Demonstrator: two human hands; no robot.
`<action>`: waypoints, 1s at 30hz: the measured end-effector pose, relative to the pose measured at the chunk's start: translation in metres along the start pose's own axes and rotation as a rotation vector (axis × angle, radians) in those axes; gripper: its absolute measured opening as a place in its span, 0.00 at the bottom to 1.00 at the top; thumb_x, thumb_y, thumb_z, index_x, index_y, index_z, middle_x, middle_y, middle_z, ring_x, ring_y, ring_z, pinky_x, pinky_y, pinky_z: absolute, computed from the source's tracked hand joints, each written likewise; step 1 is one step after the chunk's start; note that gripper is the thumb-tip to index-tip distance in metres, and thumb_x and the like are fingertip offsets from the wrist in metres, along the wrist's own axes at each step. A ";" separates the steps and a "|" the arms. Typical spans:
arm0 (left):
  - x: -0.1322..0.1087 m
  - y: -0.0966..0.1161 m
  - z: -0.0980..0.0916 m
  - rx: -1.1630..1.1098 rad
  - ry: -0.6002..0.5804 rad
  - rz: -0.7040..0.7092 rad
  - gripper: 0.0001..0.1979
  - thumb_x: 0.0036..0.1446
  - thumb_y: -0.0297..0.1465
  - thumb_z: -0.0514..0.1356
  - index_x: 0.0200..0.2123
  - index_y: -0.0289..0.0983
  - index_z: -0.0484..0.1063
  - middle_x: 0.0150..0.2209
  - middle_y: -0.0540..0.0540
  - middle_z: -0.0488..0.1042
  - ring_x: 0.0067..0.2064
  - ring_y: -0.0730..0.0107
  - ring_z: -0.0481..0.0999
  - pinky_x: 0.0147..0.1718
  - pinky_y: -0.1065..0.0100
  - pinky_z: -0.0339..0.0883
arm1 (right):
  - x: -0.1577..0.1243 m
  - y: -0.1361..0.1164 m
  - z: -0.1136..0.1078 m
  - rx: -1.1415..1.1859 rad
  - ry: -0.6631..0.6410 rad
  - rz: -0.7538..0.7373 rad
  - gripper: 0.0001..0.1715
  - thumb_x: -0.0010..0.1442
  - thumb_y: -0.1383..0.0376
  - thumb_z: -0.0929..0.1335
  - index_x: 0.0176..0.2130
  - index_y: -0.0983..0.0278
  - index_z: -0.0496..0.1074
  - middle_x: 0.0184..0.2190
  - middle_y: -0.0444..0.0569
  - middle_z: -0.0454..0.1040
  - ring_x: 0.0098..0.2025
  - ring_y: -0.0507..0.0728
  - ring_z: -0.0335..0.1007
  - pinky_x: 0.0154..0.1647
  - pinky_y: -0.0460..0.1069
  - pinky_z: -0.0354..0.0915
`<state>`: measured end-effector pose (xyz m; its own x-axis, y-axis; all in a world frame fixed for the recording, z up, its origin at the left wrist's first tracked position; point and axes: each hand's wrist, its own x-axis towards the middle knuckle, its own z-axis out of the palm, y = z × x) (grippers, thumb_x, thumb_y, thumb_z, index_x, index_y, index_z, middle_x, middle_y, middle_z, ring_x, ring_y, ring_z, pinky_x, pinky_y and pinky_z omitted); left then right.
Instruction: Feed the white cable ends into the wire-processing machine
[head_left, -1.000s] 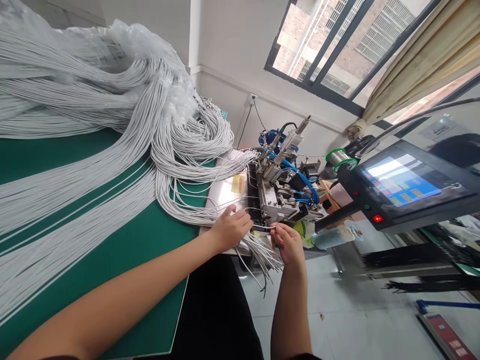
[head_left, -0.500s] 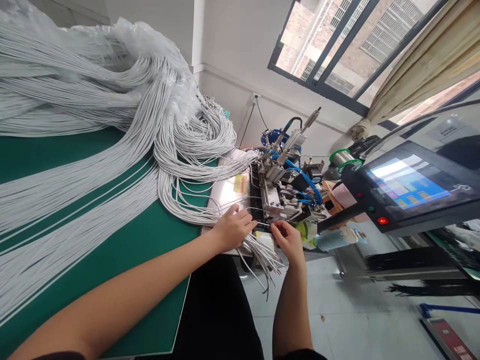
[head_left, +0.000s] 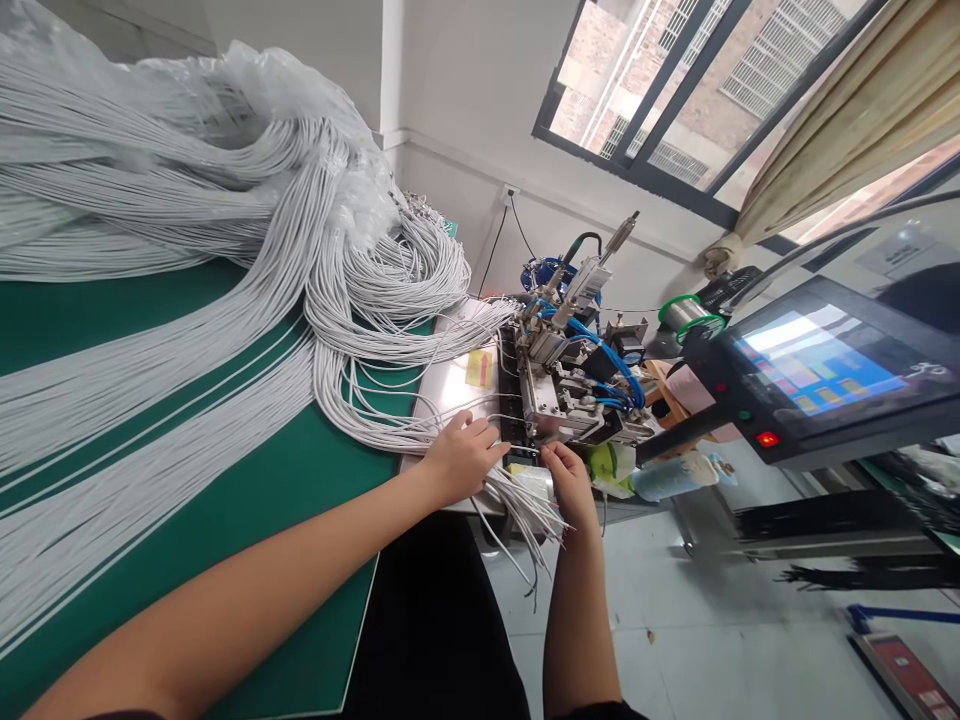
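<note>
White wall (head_left: 465,120) behind, with a dark-framed window (head_left: 630,165) at upper right and a tied beige curtain (head_left: 832,120) beside it; grey tiles on the floor (head_left: 675,630). We note a green desk (head_left: 322,470) at left, carrying long bundles of white cables (head_left: 210,325), clear plastic wrap (head_left: 277,85) over their far part. One thick loop of them bends round toward a bench machine (head_left: 544,390) with blue tubes (head_left: 626,370), a pale metal plate (head_left: 446,380) lying between desk and machine. On that plate we see a yellow label (head_left: 479,369) with a red arrow. At the machine's near end, one single cable (head_left: 525,449) spans the short gap between our two hands. Our right hand (head_left: 568,475) pinches its tip between thumb and fingers, just beside the machine. Our left hand (head_left: 461,460) lies palm down, fingers bent, fingertips at the same cable; we cannot tell whether they grip it. Below both hands, loose cable ends (head_left: 529,505) fan out past the plate's edge. To the right we record a lit screen (head_left: 821,360), a red glowing button (head_left: 768,440) and a green-rimmed spool (head_left: 686,315).
</note>
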<state>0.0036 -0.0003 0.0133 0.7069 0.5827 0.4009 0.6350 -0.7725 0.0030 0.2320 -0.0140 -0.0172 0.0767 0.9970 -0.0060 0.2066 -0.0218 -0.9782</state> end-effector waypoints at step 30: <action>0.000 0.001 -0.003 -0.023 -0.009 -0.017 0.20 0.47 0.29 0.62 0.47 0.36 0.72 0.40 0.42 0.72 0.41 0.57 0.69 0.39 0.60 0.60 | -0.008 0.007 0.006 0.119 0.093 0.083 0.23 0.48 0.47 0.71 0.24 0.63 0.64 0.18 0.40 0.61 0.20 0.50 0.54 0.20 0.44 0.52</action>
<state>0.0033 -0.0013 0.0161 0.6990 0.5977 0.3927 0.6394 -0.7683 0.0311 0.2274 -0.0213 -0.0250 0.1802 0.9808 -0.0741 0.0797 -0.0896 -0.9928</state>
